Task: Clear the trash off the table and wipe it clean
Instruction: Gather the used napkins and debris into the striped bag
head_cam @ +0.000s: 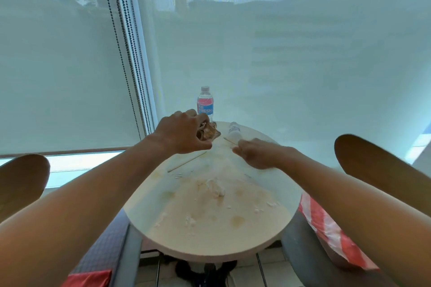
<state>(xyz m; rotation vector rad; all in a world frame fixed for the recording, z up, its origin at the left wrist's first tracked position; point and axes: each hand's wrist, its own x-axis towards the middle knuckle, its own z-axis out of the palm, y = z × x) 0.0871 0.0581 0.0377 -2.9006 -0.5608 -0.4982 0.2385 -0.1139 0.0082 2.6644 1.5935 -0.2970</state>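
A round cream table (275, 228) carries brown stains, scraps of white tissue (215, 187) and two thin wooden sticks. My left hand (184, 133) grips a crumpled brown wrapper (211, 132) at the table's far side. My right hand (254, 152) pinches the near end of one wooden stick (228, 140), which points to the far left. The other stick (186, 162) lies on the table under my left wrist. A small white bottle (234, 130) lies on its side just beyond my right hand.
A water bottle (205, 103) with a pink and blue label stands upright at the far edge, by the window blind. Wooden chair backs (377, 165) flank the table on both sides. A red and white plastic bag (326, 223) hangs at the right.
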